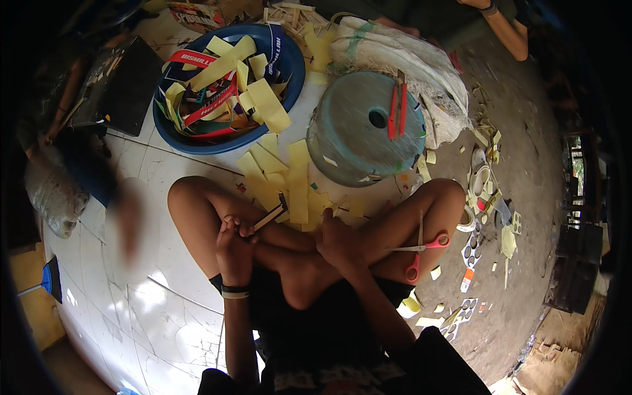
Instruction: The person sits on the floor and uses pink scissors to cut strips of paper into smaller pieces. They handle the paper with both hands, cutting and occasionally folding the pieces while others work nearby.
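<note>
Just past the left hand juts its strip.

The person wears dark shorts and a dark top with a pale printed pattern at the lower edge. On the left wrist sit two bands, one black, one pale. Arms and legs are bare.

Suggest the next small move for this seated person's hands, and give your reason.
Probably the right hand should pick up the red-handled scissors resting on the right leg beside it: the left hand already pinches a thin stick, and the right hand holds nothing.
</note>
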A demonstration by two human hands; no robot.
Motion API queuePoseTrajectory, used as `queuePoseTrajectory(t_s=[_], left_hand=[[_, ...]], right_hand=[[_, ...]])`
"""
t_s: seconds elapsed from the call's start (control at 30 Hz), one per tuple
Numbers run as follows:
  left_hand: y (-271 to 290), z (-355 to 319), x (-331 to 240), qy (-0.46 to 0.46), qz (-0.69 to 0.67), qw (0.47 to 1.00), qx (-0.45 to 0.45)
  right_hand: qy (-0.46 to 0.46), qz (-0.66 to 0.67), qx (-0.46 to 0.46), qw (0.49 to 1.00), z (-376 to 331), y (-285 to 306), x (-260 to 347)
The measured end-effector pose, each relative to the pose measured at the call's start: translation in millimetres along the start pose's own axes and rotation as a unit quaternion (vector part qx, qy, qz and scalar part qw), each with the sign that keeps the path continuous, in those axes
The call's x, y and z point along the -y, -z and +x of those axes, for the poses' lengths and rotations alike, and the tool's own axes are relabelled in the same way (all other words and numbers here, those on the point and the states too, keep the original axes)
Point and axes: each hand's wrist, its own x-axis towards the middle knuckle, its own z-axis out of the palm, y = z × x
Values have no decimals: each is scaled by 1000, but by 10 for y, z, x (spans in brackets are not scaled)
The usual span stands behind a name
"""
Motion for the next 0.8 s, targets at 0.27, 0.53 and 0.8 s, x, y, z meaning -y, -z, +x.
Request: queuePoseTrajectory(t_s=[0.27, 0.53, 0.8], left_hand=[[11, -10, 7, -4, -63, 998, -14], [38, 55, 18, -22, -134, 991, 20], [87, 47, 23, -23, -133, 990, 39]], right_hand=[[231, 607, -26, 760, 311, -172, 23], [185, 371, -266, 870, 302, -221, -98], [298, 144, -221, 917, 345, -367, 131]])
